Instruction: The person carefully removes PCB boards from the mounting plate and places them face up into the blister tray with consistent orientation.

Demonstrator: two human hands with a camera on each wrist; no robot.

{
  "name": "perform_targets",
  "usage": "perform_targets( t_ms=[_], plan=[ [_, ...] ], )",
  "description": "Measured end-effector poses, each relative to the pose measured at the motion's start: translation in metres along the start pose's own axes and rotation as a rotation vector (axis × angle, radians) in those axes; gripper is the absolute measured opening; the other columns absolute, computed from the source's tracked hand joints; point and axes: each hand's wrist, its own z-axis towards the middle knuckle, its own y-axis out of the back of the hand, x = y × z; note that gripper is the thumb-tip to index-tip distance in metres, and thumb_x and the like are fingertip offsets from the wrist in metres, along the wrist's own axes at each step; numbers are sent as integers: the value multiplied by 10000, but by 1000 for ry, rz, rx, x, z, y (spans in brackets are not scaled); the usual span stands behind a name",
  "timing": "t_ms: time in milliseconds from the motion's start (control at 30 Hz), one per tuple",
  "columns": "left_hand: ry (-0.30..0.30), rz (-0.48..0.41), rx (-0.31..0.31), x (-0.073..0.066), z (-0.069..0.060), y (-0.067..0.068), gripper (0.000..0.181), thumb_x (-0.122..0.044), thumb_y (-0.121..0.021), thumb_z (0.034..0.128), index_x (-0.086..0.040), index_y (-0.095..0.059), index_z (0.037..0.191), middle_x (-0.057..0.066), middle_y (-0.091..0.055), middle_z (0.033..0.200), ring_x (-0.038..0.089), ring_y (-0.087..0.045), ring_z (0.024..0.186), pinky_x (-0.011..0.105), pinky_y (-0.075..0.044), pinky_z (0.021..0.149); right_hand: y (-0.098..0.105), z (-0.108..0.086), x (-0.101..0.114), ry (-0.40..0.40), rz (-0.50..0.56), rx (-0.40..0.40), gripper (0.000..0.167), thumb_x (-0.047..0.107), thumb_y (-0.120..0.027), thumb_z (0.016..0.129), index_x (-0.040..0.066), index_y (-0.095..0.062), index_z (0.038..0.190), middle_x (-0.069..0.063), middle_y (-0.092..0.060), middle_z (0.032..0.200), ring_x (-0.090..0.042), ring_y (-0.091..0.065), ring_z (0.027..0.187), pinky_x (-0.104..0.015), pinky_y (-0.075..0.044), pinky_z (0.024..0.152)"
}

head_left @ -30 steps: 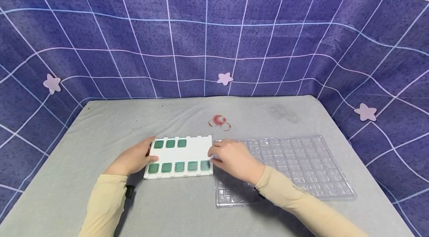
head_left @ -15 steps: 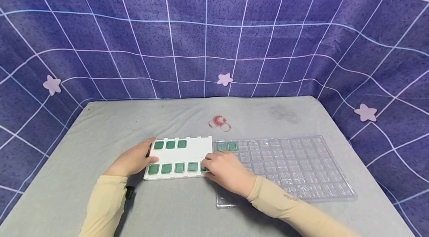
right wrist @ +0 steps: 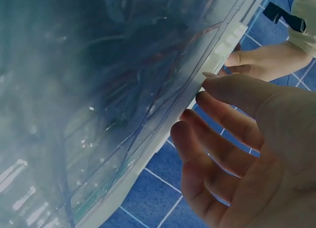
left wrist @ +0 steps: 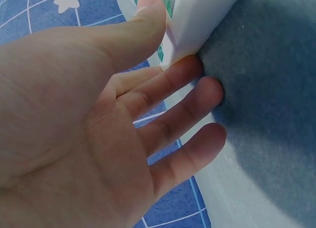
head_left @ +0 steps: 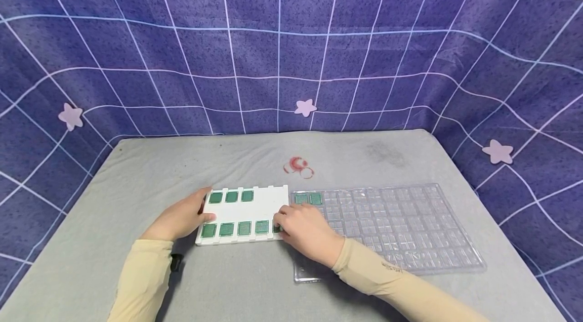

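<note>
right hand (head_left: 310, 233) partly hides green chip (head_left: 276, 229) | left sleeve (head_left: 138, 281) cut off

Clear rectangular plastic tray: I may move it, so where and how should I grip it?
Probably pinch the clear tray at its right rim, from the right: that straight edge lies exposed, while the right hand and beige fabric sleeve block parts of the left and near edges.

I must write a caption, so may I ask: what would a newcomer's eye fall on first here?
Probably the blue backdrop with pale grid lines, filling the head view's upper part. Next, two rows of green squares on the white tray, gripped at its left end by the left hand. Beyond it, a red mark on the table.
</note>
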Motion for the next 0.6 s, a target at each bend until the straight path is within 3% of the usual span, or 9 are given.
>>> perform_targets(
  t_ms=[600],
  plan=[
    [7, 11, 2, -1, -1, 0, 761, -225, -698, 958, 106, -310, 1522, 267, -667, 1253, 376, -655, 1160, 603, -494, 995, 0, 2, 0, -22, 38, 22, 176, 225, -862, 774, 229, -718, 877, 109, -689, 803, -104, -667, 746, -258, -509, 622]
  ],
)
